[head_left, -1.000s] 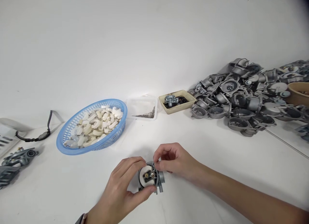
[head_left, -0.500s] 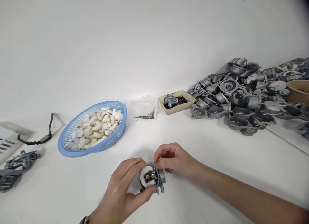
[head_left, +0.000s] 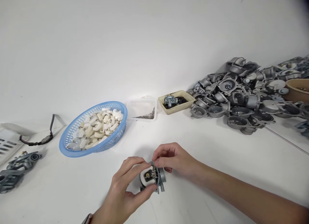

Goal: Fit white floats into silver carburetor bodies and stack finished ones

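A grey metal carburetor body [head_left: 162,177] rests on the white table with its open side up. Inside it lies a white C-shaped float [head_left: 144,179] around a small brass part. My left hand [head_left: 129,182] is closed around the carburetor, its thumb at the near edge and its fingertips over the far edge of the float. At the far rim, my right hand [head_left: 170,158] pinches thumb and forefinger together near the float's hinge. Whatever sits between those fingertips is too small to make out.
A blue basket [head_left: 63,147] holds many white floats. Beyond stand a clear tray [head_left: 142,105] of thin metal pins and a cream tray [head_left: 177,111] with a carburetor and black rings. Metal bowls [head_left: 238,121] pile up right. More carburetors [head_left: 21,164] and a watch [head_left: 45,139] lie left.
My left fingertips have slid farther over the float toward the right hand. My right fingertips have shifted slightly left along the far rim. The carburetor stays in place.
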The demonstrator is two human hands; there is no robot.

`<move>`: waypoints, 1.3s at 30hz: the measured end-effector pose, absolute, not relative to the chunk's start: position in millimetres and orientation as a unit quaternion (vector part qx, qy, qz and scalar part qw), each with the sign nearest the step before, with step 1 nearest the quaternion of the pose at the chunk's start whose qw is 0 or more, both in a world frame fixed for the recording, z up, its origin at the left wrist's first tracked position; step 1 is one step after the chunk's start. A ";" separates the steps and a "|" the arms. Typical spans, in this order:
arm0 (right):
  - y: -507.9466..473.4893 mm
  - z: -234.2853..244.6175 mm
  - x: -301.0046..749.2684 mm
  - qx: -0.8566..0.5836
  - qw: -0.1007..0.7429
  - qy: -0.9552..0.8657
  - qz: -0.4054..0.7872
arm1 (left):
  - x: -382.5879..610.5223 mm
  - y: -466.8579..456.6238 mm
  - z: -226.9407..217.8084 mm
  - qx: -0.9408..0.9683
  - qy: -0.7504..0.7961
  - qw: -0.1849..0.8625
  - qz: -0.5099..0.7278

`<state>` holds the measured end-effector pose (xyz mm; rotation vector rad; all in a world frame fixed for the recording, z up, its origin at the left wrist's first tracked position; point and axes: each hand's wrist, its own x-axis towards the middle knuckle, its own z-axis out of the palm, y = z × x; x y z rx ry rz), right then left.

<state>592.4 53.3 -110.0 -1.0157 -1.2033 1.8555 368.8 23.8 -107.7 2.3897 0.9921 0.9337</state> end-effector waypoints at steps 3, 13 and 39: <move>52.2 -106.8 593.5 -0.395 0.348 -0.465 0.712 | 367.9 23.4 -108.8 0.854 0.348 0.190 0.337; 53.2 -104.6 596.3 -0.390 0.343 -0.475 0.710 | 367.7 24.9 -107.8 0.857 0.346 0.182 0.336; 53.4 -106.4 597.9 -0.413 0.313 -0.532 0.670 | 368.3 24.4 -108.9 0.867 0.332 0.148 0.340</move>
